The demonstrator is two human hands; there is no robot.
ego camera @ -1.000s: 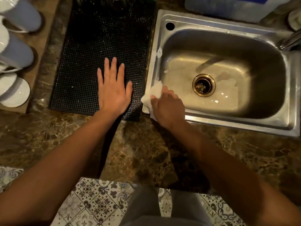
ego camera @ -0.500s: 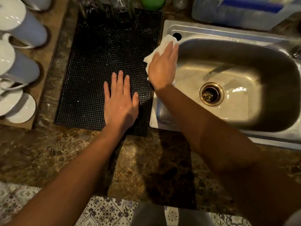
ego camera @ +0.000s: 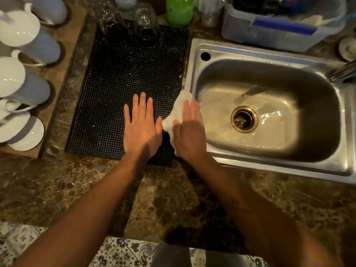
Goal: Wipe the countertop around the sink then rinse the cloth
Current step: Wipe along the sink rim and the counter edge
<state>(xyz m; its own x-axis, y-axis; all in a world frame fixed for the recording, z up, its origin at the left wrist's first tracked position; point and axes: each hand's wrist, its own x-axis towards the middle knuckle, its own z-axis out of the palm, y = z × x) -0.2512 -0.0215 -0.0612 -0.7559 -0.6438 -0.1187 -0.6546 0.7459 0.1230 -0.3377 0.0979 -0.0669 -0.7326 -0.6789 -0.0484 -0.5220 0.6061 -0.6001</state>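
Brown marble countertop (ego camera: 173,199), steel sink (ego camera: 289,168) inset, black mat (ego camera: 115,74) beside.

My body, as seen: two bare forearms, no sleeves reaching the wrists. Left hand (ego camera: 142,130) and right hand (ego camera: 189,134): no rings, watch or bands. Legs below: grey trousers (ego camera: 196,256).

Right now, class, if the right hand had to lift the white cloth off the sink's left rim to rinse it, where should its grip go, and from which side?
Probably the bunched white cloth edge showing left of the flat right hand. Come from above, curling fingers and thumb round that fold; the rest lies pinned against the steel sink rim.
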